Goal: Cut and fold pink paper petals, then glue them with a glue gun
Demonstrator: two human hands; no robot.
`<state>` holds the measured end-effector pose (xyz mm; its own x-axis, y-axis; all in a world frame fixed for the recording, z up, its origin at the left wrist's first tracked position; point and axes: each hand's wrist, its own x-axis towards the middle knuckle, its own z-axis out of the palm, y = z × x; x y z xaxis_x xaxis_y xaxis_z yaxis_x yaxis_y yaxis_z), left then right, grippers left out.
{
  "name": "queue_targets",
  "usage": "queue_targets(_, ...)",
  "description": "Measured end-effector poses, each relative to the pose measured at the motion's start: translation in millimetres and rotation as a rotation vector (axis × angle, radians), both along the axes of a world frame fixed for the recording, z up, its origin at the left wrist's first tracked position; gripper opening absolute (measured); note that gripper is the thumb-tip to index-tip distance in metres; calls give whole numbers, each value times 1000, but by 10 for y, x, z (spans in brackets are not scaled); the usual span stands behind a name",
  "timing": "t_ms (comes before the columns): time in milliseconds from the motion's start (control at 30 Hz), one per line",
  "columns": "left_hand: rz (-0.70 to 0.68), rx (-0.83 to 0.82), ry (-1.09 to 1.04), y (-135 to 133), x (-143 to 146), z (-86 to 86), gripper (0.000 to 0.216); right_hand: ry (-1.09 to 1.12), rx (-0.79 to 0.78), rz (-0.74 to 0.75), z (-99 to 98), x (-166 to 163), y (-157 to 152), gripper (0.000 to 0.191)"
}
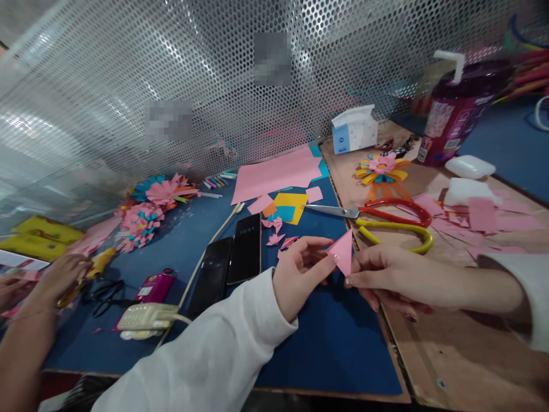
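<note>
A small pink paper triangle (342,252), folded, is held up between my two hands over the blue tabletop. Thumb and fingers of my left hand (306,264) pinch its left side. At its lower right corner, my right hand (386,273) pinches the paper with the thumb and fingertips. Small folded pink paper pieces (275,239) lie just behind my left hand. Scissors (358,213) with one red and one yellow handle rest beyond my right hand, blades pointing left.
Two phones (244,249) and a power strip (148,319) with its cord lie left. Pink sheets (277,174), paper flowers (148,214) and a tissue pack (355,130) sit behind. A purple cup (454,114) stands right. Another person's hand (64,277) works at far left.
</note>
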<state>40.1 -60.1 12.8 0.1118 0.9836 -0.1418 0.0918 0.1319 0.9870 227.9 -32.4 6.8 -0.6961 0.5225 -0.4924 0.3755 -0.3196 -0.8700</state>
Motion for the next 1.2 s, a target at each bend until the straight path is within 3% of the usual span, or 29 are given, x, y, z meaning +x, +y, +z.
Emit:
queue_targets(200,7,47,22,8,-1,-45,38,-47,52,63,-28,-1,-39,42)
queue_targets(500,-62,137,59,10,-27,-59,33,61,-5,-74,-40,-36,-38,37)
queue_targets(633,-98,167,50,3,-45,-78,28,192,-123,-79,-23,-32,-8,30)
queue_targets(800,-130,460,156,20,-98,-144,57,417,-357,19,-41,42,120,24)
queue_targets(900,-214,507,180,36,-110,-136,53,503,-485,80,-62,76,167,25)
queue_targets(1000,-248,470,171,36,-85,-100,24,536,-543,142,-76,79,162,24)
queue_targets(1067,-235,358,137,30,-59,-78,10,516,-535,153,-96,64,146,24)
queue_targets(1200,-107,121,43,25,-22,-48,20,426,-411,83,-148,-2,83,45)
